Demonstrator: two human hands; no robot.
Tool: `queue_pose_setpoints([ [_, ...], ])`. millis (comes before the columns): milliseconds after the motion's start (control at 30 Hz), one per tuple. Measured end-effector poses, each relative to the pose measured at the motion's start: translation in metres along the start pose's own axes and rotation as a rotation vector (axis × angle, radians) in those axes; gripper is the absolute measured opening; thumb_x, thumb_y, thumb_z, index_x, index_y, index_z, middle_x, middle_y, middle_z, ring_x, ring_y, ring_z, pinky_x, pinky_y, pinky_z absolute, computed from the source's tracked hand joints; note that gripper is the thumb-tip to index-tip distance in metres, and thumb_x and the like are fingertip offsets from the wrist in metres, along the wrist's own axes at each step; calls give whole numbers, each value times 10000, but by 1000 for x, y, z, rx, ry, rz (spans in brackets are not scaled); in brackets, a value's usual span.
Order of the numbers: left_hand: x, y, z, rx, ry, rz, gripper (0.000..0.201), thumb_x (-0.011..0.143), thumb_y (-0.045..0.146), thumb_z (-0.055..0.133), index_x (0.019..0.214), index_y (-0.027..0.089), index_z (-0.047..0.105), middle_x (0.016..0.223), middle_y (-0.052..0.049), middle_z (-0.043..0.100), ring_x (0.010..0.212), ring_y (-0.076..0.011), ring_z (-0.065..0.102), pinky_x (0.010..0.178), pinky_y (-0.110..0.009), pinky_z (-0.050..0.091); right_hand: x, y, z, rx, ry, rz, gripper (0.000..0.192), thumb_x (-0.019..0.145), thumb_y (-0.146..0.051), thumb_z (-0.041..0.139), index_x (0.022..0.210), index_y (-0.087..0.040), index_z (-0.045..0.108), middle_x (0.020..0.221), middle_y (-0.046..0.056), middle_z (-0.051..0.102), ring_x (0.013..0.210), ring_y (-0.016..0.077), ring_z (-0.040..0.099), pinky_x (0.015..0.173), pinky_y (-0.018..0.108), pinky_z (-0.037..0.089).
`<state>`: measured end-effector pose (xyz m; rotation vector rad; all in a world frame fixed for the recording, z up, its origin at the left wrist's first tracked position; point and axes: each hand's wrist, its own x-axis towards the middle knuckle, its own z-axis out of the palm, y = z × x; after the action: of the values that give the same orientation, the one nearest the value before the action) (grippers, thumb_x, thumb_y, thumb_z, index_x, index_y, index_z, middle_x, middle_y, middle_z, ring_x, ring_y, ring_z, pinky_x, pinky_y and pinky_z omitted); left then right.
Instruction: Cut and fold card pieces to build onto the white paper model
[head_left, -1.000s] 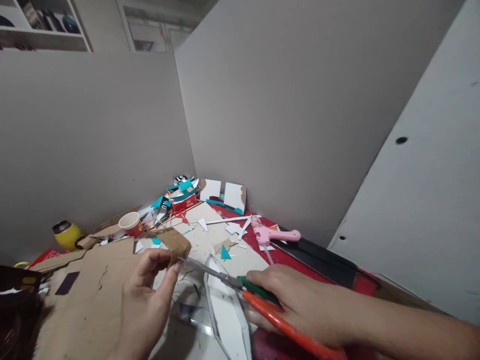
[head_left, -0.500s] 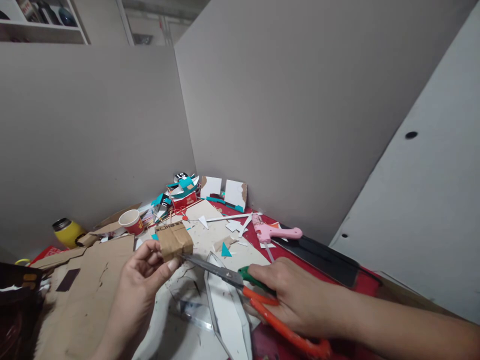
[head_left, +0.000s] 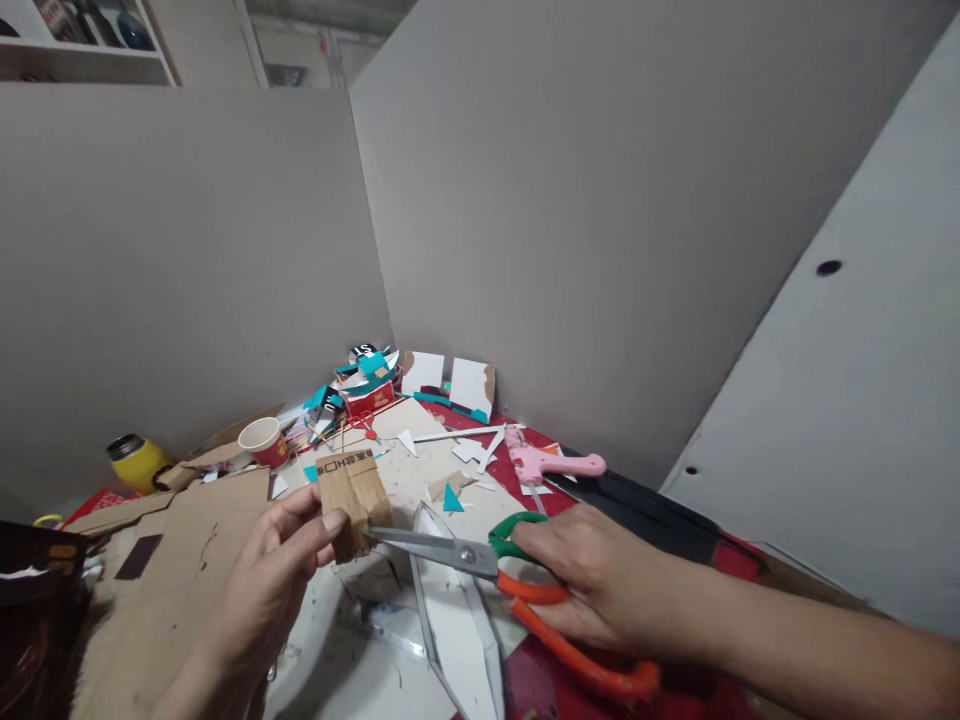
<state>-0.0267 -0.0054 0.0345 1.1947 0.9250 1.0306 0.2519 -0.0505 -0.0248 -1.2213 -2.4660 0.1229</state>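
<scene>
Grey partition boards wall in a cluttered work table on two sides, with a white shelf showing above the left board. The person's left hand pinches a small piece of brown cardboard between thumb and fingertips, holding it upright above the table with printed black marks along its top edge. The right hand is closed around the handles of a pair of scissors, one loop green and the other orange, the fingers through them. The steel blades point left and lie nearly together, their tips right at the lower right edge of the cardboard piece; whether they bite into it cannot be told. Beneath the scissors lies a long pointed white board piece with a grey rim. A large sheet of brown cardboard lies flat under the left hand. Farther back, a pink glue gun rests on the red table cover, near a black flat strip. A red and white paper cup stands to the left, and a yellow bottle with a dark lid lies near the left board. Teal and white paper scraps are heaped and scattered toward the corner.
</scene>
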Motion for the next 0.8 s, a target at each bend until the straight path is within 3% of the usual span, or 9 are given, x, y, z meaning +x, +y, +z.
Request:
queue_pose_setpoints([
  [200,4,1,-9,107,-130,-14,326,741,326,732,1042,204,723,963,-81,726,794,-173,623,687,-244,478,0,2,4,-5,-62,111,326,845,-487,518,691,-211,434,570,-5,538,470,124,372,484,276,194],
  [333,5,-5,-8,80,-54,47,330,735,308,745,1053,223,725,949,-76,730,770,-172,629,664,-250,479,3,-3,2,37,-107,164,354,800,-536,556,703,-214,447,591,-4,548,486,128,379,489,264,205],
  [533,7,-14,-8,79,-50,84,317,766,274,729,1079,239,700,978,-53,717,805,-158,616,711,-249,489,2,-8,-2,16,-149,224,363,802,-563,538,735,-210,486,611,15,556,528,157,421,519,269,233],
  [800,-3,-21,9,75,135,136,319,692,283,795,984,192,706,892,-36,715,725,-121,594,649,-192,494,1,-13,-5,36,-162,240,376,838,-560,491,716,-203,495,569,0,498,490,135,340,499,264,195],
])
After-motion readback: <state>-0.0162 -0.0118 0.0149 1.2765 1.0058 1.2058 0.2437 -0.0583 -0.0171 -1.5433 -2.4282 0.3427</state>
